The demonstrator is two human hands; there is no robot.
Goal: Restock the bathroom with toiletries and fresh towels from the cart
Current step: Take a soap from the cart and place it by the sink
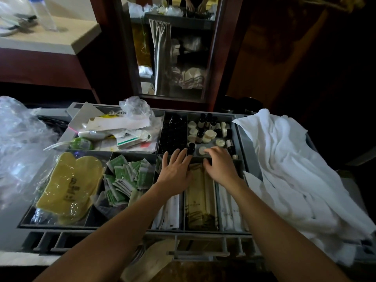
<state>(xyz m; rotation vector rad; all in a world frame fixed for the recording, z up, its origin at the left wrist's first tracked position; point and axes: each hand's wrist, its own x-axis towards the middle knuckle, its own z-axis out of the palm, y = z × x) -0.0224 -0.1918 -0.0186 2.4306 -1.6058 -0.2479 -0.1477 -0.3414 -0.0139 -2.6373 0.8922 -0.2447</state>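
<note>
Left hand [176,169]: palm down, fingers spread and nearly straight, holding nothing; fingertips at the divider, just short of one small black-capped dark bottle [190,148] standing upright beyond them. Right hand [220,165]: beside the left, fingers bent downward over the same divider, tips on or just above a round white soap disc [203,150]; cannot tell whether anything is pinched.

Both hands are over the grey plastic compartmented cart tray [240,139].
- Right edge: heap of crumpled white terry towels [295,169], draped over the tray's side, near the right forearm.
- Near left compartment: yellow slippers in clear film [69,184].
- Far left compartment: loose papers and thin plastic bags [118,127].
- Next to the slippers: green-and-white paper sachets [126,178], jumbled.
- Under the hands: long beige packets [201,200], laid lengthwise, with long white packets [168,212] in the slot alongside.
- Far middle: closely packed dark bottles [173,135], caps up.
- Far right compartment: more small labelled bottles and soap discs, mixed.

Room: dark-wood-framed mirror [173,47] behind the cart, reflecting cart shelves. Pale stone worktop [50,37] at upper left, carrying a clear plastic bottle [43,15].
</note>
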